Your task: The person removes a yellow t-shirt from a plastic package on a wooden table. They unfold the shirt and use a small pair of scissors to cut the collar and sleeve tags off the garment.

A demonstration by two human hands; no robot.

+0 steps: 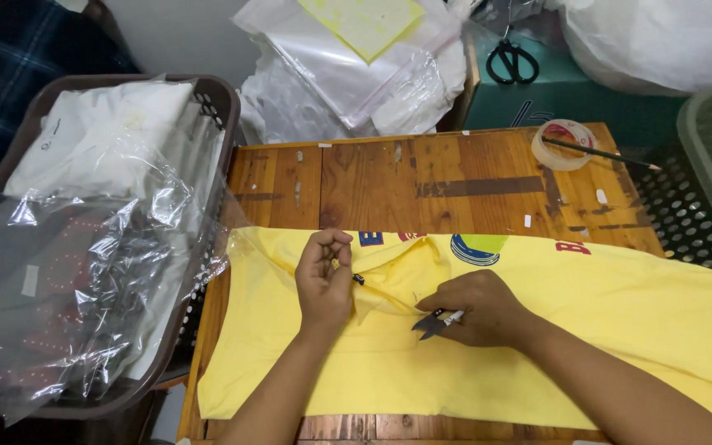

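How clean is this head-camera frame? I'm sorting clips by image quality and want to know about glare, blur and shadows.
Head view: even, soft light and sharp focus across the yellow shirt and both hands, left hand and right hand; only faint shadows under them. Bright glare streaks the clear plastic bags in the brown basket. Table edges bow slightly, a wide-angle effect.

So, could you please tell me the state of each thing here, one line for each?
Yellow shirt: spread flat on the wooden table, bunched near the hands.
Thread snips: held in the right hand, blades nearly closed.
Left hand: fingers pinched on a small yellow bit.
Tape roll: lying flat, a pencil across it.
Black scissors: closed.
Brown basket: full of plastic-bagged clothes.
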